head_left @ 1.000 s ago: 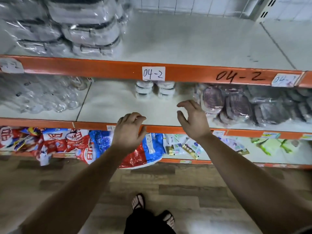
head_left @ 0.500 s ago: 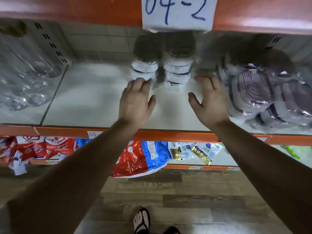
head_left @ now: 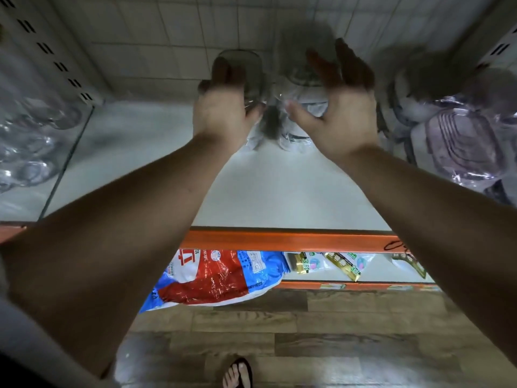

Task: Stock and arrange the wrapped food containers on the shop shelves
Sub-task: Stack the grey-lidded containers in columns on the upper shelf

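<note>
Two-handed reach to wrapped container stacks at back of middle shelf.
Left hand [head_left: 223,113] on left stack of wrapped containers [head_left: 251,68], fingers [head_left: 222,72] curled over its top, thumb at near side; right hand [head_left: 344,113] just beside right stack of wrapped containers [head_left: 313,105], fingers [head_left: 349,68] spread wide, holding nothing. Stacks side by side near tiled wall, well back from front edge of shelf [head_left: 279,191]. Best done by closing right hand low on its stack, gripping bodies rather than loose film, drawing both forward level, staying clear of wrapped purple trays [head_left: 461,141] on right. Heavy blur; contact hard to confirm.
</note>
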Demonstrator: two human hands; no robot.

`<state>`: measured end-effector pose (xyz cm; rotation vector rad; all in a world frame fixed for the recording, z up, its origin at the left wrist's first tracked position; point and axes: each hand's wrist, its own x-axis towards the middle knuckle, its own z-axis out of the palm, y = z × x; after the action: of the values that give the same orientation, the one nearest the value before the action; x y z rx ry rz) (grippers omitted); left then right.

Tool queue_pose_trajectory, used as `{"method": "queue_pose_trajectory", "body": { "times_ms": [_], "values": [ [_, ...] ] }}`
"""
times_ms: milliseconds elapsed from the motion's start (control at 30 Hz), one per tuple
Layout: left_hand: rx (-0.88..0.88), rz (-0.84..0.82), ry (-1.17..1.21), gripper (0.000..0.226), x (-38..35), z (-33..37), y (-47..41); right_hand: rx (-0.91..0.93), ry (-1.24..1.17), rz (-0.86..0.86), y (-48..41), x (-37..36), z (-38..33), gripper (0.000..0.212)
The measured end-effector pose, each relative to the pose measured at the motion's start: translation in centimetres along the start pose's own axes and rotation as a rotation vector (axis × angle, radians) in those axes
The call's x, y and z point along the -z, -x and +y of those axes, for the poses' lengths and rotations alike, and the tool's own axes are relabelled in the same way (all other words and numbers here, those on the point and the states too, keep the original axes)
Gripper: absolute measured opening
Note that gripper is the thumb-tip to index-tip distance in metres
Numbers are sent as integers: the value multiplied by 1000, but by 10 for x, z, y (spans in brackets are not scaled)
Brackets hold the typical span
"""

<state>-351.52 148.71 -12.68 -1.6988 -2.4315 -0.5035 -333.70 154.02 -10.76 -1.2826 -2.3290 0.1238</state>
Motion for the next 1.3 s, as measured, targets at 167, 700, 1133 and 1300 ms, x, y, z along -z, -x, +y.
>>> {"method": "queue_pose_trajectory", "body": {
  "times_ms": [167,700,1133,1300],
  "values": [
    [-1,53,164,49,2,-1,17,-66,12,73,-12,-8,-18,56],
    [-62,154,329,37,64,10,153,-114,-304,179,121,66,-32,27],
    [-193,136,419,39,190,46,256,-196,-489,129,226,207,-58,27],
    [-263,208,430,42,236,57,271,-186,-583,144,243,254,-62,30]
  ]
}}
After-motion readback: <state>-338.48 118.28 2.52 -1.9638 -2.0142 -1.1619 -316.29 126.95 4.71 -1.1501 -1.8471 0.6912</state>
